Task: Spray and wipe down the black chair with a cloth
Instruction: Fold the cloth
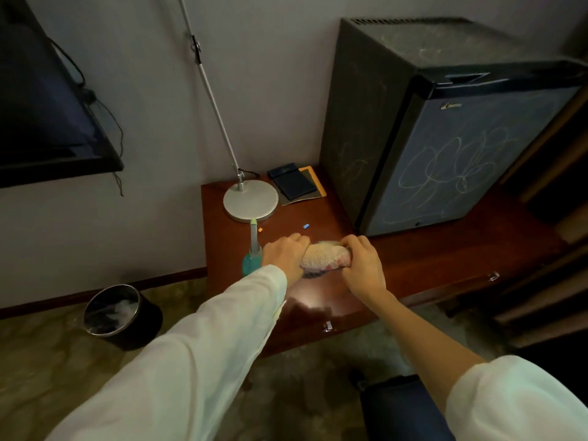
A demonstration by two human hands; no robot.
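Gripped the cloth [324, 256] at both ends on the desk [420, 259], with fingers of left hand [284, 257] and right hand [362, 267] curled tight round it, spray bottle [253, 259] upright just beside the left. Probably needed folding into a flat pad (not a wad) before spraying.

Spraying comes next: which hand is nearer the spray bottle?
Left. The left hand grips the cloth just beside the spray bottle; the right hand grips the cloth's other end, farther off.
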